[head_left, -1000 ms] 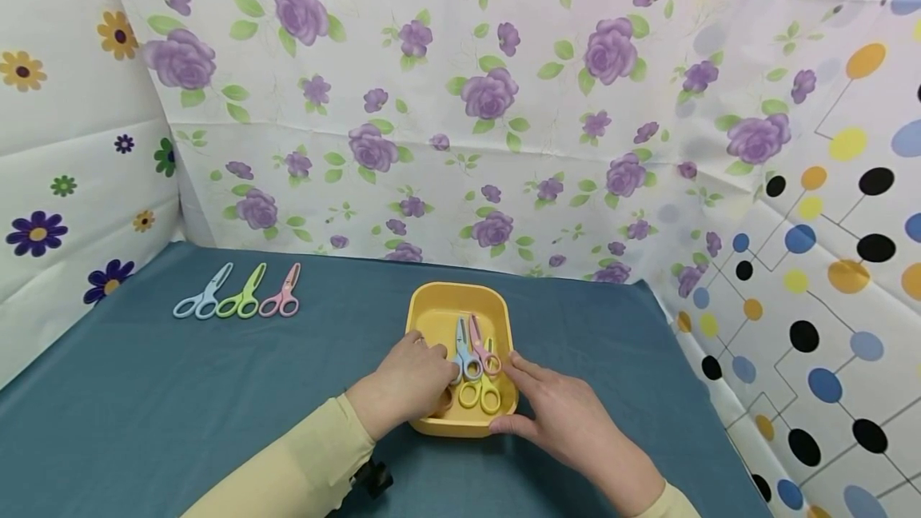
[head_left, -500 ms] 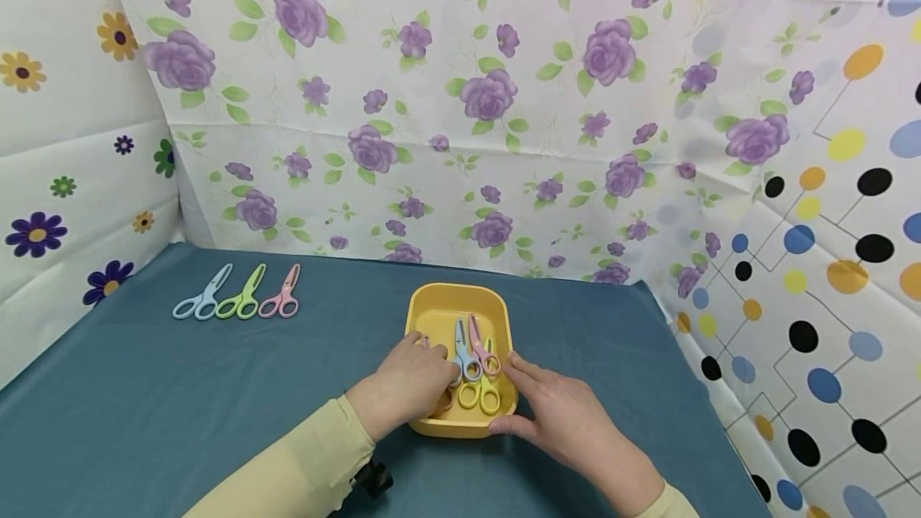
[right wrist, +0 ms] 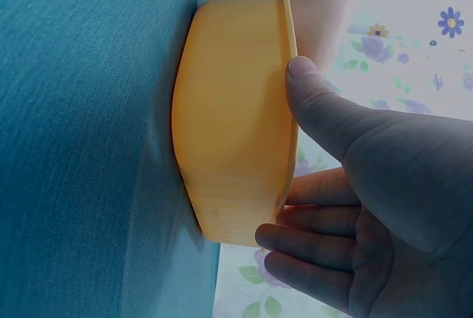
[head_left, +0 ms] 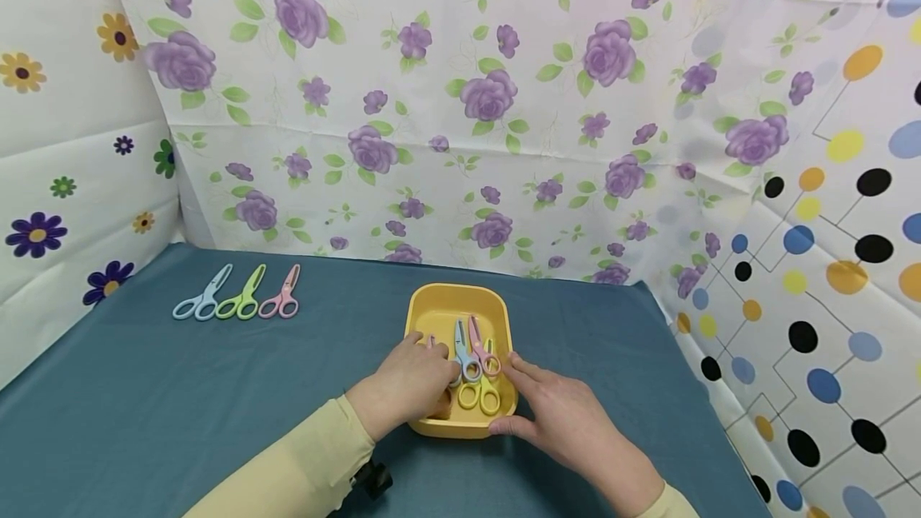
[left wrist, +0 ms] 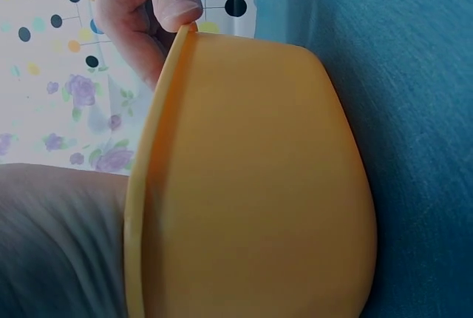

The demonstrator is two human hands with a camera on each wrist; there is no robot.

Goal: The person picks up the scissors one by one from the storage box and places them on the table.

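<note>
A yellow tray [head_left: 424,424] holds several small pairs of scissors. Blue scissors [head_left: 467,361], pink scissors [head_left: 483,349] and yellow scissors [head_left: 489,396] lie overlapping in its right half. My left hand [head_left: 410,378] reaches down into the tray's left side, its fingertips hidden; a pink tip [head_left: 430,340] shows beyond them. Whether the fingers grip it I cannot tell. In the left wrist view the tray wall hides that hand's fingers. My right hand [right wrist: 369,185] steadies the tray's right side, thumb on the rim and fingers fairly straight against the wall.
On the blue cloth [head_left: 324,438] at the back left, light blue scissors [head_left: 205,294], green scissors [head_left: 243,294] and pink scissors [head_left: 281,292] lie in a row, blades pointing away. A flowered curtain [head_left: 432,86] hangs behind the table; patterned cloths flank it.
The pink tip beyond my left fingers has come into sight and shifted slightly right. Both hands and the tray keep nearly the same place.
</note>
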